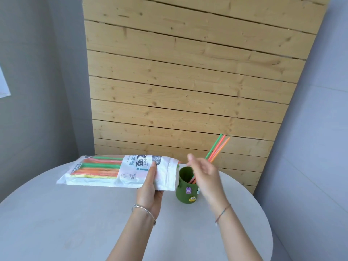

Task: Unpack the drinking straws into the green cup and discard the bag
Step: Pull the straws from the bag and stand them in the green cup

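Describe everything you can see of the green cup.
The cup is dark green and matte, and stands upright on the pale round table, toward its far edge. Small cartoon charms, one purple, one yellow-green, sit on its side. Three straws, green, pink and orange, stand in it, leaning right. The blurred right hand covers part of its rim; whether it touches is unclear. The bag ends close at its left.
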